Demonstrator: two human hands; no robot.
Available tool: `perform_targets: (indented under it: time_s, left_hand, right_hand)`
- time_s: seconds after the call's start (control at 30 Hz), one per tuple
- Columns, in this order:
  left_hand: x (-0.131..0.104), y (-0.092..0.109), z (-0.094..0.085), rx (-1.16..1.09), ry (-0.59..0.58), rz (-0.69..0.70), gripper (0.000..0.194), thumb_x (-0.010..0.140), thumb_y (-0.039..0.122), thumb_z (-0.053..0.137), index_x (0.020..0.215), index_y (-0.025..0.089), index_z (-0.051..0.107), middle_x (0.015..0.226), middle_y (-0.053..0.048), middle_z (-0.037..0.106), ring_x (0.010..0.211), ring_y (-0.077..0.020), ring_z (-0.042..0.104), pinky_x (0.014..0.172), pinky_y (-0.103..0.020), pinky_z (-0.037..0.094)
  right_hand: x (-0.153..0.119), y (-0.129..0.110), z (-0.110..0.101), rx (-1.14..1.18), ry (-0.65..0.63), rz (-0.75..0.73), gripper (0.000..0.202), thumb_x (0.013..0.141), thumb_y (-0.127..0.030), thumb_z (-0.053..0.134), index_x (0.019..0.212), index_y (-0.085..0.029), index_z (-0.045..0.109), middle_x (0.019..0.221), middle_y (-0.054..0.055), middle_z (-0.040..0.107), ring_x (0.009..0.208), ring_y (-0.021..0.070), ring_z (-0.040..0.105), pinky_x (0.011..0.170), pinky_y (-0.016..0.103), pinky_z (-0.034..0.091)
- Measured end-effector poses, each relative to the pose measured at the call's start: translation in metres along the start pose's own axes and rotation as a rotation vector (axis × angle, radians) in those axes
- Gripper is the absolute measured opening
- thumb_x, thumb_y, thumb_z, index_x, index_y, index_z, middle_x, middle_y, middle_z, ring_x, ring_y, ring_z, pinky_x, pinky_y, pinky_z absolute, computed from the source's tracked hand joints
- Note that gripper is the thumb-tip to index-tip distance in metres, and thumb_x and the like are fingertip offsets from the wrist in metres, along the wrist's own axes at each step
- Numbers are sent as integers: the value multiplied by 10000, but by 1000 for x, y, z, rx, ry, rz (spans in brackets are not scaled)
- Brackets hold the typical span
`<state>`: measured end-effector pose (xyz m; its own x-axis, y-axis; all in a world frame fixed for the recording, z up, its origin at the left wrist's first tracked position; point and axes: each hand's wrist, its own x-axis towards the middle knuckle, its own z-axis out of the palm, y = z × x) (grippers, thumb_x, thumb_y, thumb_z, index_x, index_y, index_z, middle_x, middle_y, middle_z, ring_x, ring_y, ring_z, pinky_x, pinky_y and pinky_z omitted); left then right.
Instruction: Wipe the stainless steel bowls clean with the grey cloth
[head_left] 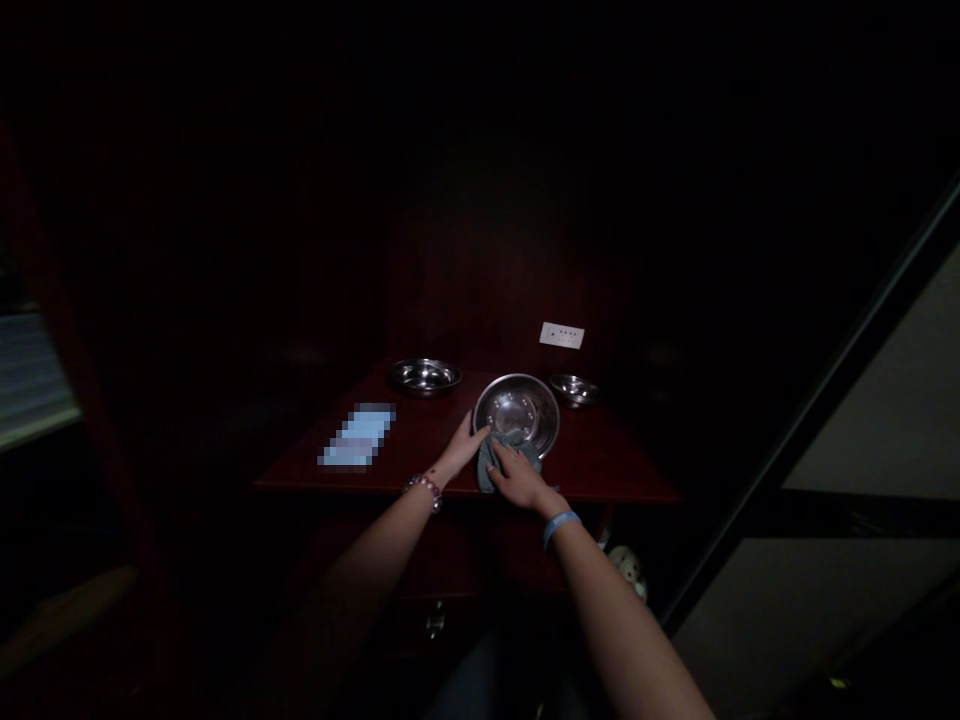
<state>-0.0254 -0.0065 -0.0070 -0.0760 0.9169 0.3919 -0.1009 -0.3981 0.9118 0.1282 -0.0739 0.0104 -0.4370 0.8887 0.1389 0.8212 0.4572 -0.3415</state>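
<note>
A shiny steel bowl (517, 402) is tilted so that its inside faces me, above the front part of the dark red tabletop (442, 440). My left hand (463, 445) grips the bowl's left rim, thumb on the inner side. A grey-green cloth (531, 448) lies over the bowl's lower edge, with part of it hanging down. My right hand (517, 477) presses this cloth against the bowl, its fingers partly sunk in the folds. Whether the bowl's base touches the table cannot be made out.
One steel bowl (425, 377) rests at the back left, and a smaller one (574, 390) at the back right. A blurred-out bluish rectangle (358, 435) lies on the left. A white socket plate (562, 335) is on the back wall. Below the tabletop is a drawer knob (435, 622).
</note>
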Motion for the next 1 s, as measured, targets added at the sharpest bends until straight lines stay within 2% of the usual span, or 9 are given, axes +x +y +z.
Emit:
perform_targets:
  time_s: [0.13,0.23,0.4,0.5,0.6,0.73,0.87,1.0]
  left_hand:
    - [2,-1,1,29,62,-19,319,807,390,665,1024,157,677,1080,-111,750,1048,-256,683,1013,-400,504]
    - [3,-2,1,21,89,-28,333,816,454,647,942,149,687,985,-113,758,958,-267,695,951,-405,524]
    - [6,-2,3,-16,90,-17,383,845,466,614,1030,141,698,1103,-142,762,1049,-280,690,1005,-404,503]
    - [7,-2,5,-10,70,-10,425,857,471,623,1132,152,684,1212,-144,739,1152,-276,669,1072,-392,470]
    - [5,-5,6,57,10,34,479,806,422,705,1213,177,652,1277,-130,714,1194,-263,661,1115,-389,447]
    - [3,-11,5,184,-62,37,399,739,349,756,1098,184,701,1168,-133,752,1146,-311,685,1108,-434,458]
    - [7,-13,3,181,54,14,289,782,349,684,1023,192,712,1103,-130,768,1134,-320,690,1098,-448,459]
    - [11,-10,0,83,163,-46,263,811,400,629,924,171,693,1018,-141,771,1078,-308,705,1041,-445,496]
  right_hand:
    - [-4,5,-8,-90,-29,14,611,1040,-389,365,1608,-165,345,1651,97,376,1549,256,322,1273,442,240]
    - [-9,10,-16,-198,-38,67,580,1035,-377,364,1587,-204,397,1633,66,412,1558,244,303,1285,451,198]
    - [-14,14,-21,-283,-26,145,569,1033,-370,363,1579,-219,415,1640,60,396,1583,244,232,1289,485,141]
    - [-13,11,-18,-259,-25,171,567,1037,-362,349,1591,-247,391,1653,48,375,1583,241,230,1283,504,150]
    - [-12,10,-16,-222,-34,190,574,1049,-363,315,1605,-226,359,1667,52,346,1580,245,239,1281,494,180]
    - [-10,10,-14,-159,-17,195,589,1071,-433,261,1604,-203,361,1666,55,351,1577,264,247,1284,497,187]
    - [-9,8,-13,-86,34,177,583,1086,-432,177,1558,-229,454,1625,30,436,1561,246,293,1284,472,201]
    - [-6,5,-11,-88,208,87,492,1073,-360,298,1434,-224,602,1536,45,558,1534,232,334,1281,471,222]
